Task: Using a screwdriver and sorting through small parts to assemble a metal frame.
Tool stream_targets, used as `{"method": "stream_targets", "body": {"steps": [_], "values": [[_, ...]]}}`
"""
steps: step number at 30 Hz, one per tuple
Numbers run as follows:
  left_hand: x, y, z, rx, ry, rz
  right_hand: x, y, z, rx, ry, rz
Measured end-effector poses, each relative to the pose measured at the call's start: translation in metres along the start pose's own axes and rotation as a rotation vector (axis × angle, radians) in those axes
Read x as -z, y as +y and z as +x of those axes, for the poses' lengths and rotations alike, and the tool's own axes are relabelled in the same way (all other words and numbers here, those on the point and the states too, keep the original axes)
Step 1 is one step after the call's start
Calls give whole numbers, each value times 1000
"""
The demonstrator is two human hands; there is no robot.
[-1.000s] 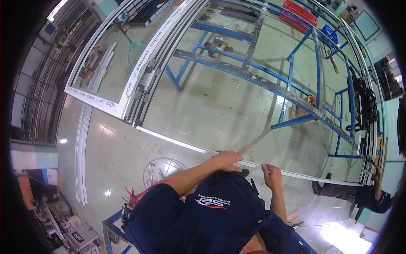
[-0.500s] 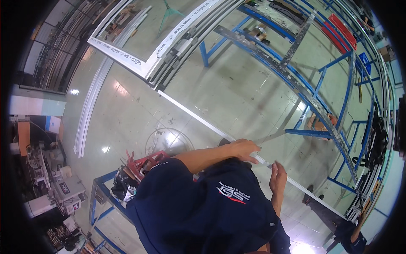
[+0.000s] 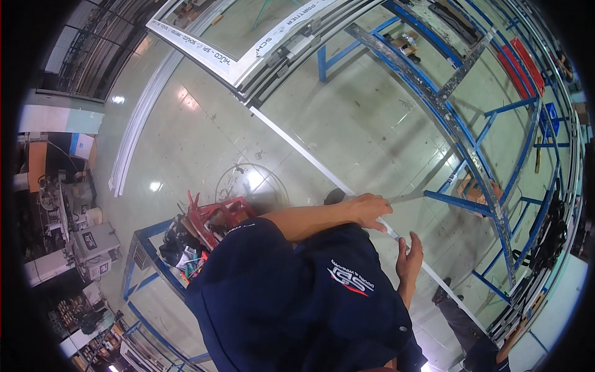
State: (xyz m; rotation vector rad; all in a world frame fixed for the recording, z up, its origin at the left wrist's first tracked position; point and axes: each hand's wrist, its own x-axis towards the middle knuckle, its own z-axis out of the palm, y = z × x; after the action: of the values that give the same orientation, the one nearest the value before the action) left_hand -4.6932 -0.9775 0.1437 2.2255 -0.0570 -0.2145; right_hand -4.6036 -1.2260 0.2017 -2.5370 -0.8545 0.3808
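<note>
A long, thin white bar (image 3: 304, 152) runs slantwise across the view, passing just in front of my body. My left hand (image 3: 370, 209) is closed on it from the near side, with the fingers bent over the bar; part of the grip is hidden. My right hand (image 3: 409, 259) is beside the bar, a little farther right, its thumb and fingers apart. Between my hands, a short paler piece (image 3: 391, 232) shows along the bar. The bar's far left end meets a glazed frame (image 3: 238, 68) with a white printed film.
A blue trestle (image 3: 458, 201) stands to the right. At lower left a blue stand (image 3: 144, 235) carries a red tool tray (image 3: 232, 212). White profiles (image 3: 141, 121) lie on the floor at left. Another person (image 3: 480, 353) is at lower right, near the bar's other end.
The view has shifted, so the frame and trestles sit farther right. My hands keep nearly the same places along the bar; my right fingers look more spread.
</note>
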Motion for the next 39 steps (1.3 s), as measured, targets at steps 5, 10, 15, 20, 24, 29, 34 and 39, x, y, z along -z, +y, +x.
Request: {"method": "stream_targets", "body": {"steps": [5,10,15,20,24,29,34,39], "values": [[21,-1,-23,76,260,-285,-8,-3,-3,8,108,-33],[63,-22,-60,419,1195,-339,2,-1,3,-156,-167,69],[100,-142,-129,880,1929,-264,-9,4,7,-143,-193,36],[117,-236,-186,769,2040,-1113,-20,9,12,20,-173,-12],[126,-248,-193,472,1862,-1346,-20,12,12,-33,-192,17],[131,-259,-197,451,1867,-1418,-21,10,9,-21,-149,25],[134,-273,-195,528,1774,-1526,-23,6,11,-11,-87,2],[120,-270,-198,221,1704,-1791,-24,17,14,-5,-48,19]]}}
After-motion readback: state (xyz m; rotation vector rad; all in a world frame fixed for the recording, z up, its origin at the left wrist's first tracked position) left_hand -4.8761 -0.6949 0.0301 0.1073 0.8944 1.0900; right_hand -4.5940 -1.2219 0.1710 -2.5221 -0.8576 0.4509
